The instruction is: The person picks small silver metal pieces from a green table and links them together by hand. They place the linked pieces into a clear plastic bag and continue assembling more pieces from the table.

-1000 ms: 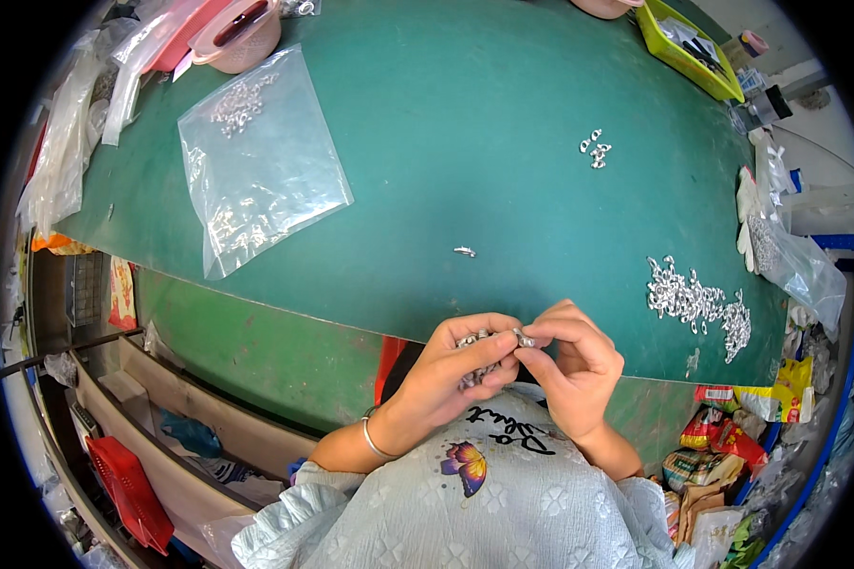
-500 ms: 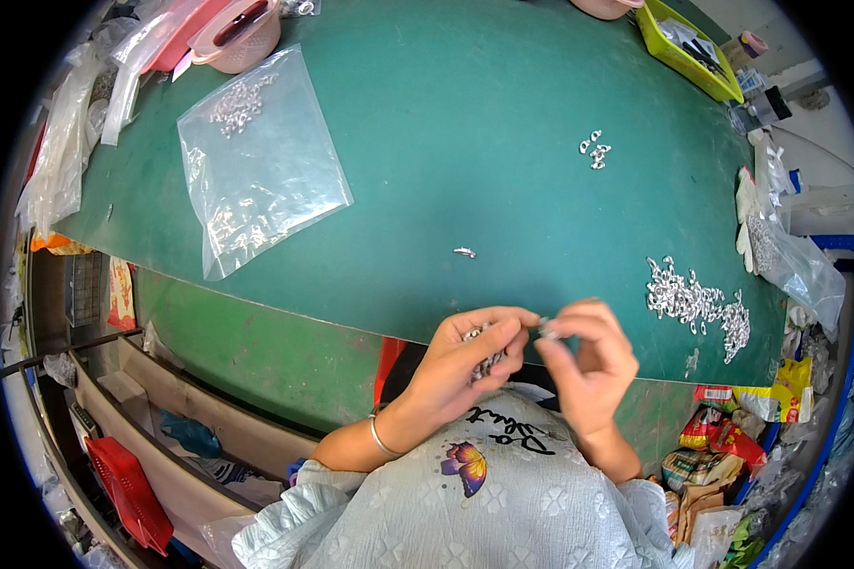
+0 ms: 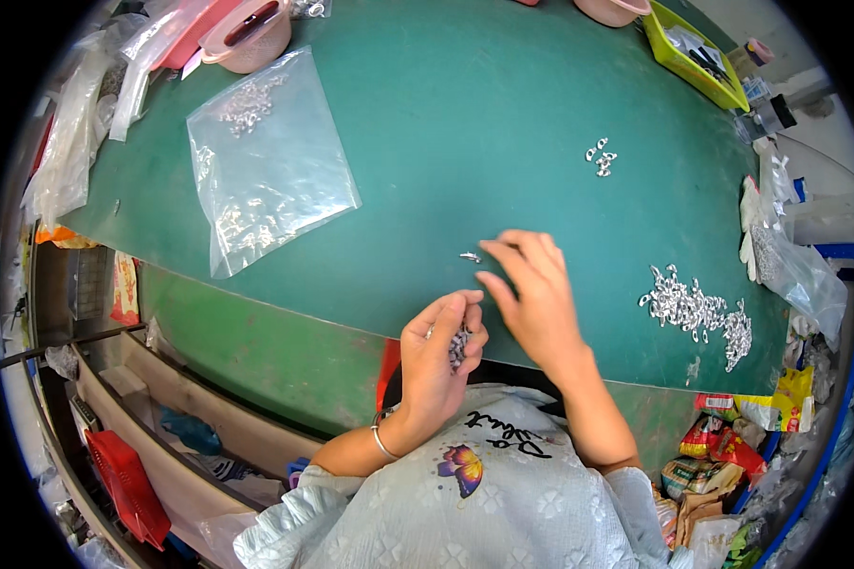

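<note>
Right hand (image 3: 538, 299) has moved off the left hand (image 3: 434, 356), thumb and fingers parted, seemingly empty, beside small metal bits (image 3: 471, 257) on bench (image 3: 417, 142); left grasps metal clips (image 3: 458, 349); two-handed handling apparently paused

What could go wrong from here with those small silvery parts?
The left hand cups a handful of small parts by the edge of the table; some might slip out and drop. The right hand, thumb and forefinger parted, might nudge the silvery bit or bits beside it out of place.
</note>
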The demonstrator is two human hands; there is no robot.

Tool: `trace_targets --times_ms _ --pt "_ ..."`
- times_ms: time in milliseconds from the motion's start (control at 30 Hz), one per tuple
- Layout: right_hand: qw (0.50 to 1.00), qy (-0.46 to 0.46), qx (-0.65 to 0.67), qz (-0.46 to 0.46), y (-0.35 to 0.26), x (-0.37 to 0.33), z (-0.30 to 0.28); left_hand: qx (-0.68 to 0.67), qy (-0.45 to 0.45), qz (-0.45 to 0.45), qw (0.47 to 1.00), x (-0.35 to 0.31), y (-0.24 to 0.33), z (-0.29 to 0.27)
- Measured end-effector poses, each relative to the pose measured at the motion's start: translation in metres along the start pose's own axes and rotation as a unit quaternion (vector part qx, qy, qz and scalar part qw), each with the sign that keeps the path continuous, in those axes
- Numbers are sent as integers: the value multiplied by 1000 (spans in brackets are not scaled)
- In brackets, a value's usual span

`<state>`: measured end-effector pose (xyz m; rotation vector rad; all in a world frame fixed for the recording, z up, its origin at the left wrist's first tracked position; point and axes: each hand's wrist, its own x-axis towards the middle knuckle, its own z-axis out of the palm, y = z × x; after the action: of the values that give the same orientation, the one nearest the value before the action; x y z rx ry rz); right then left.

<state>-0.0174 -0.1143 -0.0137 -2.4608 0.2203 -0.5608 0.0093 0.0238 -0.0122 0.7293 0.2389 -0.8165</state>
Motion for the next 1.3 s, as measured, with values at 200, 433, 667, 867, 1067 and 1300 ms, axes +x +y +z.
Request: trace_targets --times_ms 200,433,667,867,1067,1300 --pt "995 65 78 14 -1 -2 5 43 18 17 999 0 5 -1" --pt "984 80 159 -3 -23 -21 -31 210 -63 36 975 2 -1 2" --pt "958 90 262 67 -25 -28 -42 42 -144 -111 983 1 8 9" --pt "960 82 267 34 -20 -33 -44 -85 -205 -253 942 1 7 7" --pt "959 83 271 22 -22 -35 -47 -72 -213 -243 943 0 8 8" --pt "966 86 242 2 -24 -35 -49 -64 -216 -234 946 1 7 8"
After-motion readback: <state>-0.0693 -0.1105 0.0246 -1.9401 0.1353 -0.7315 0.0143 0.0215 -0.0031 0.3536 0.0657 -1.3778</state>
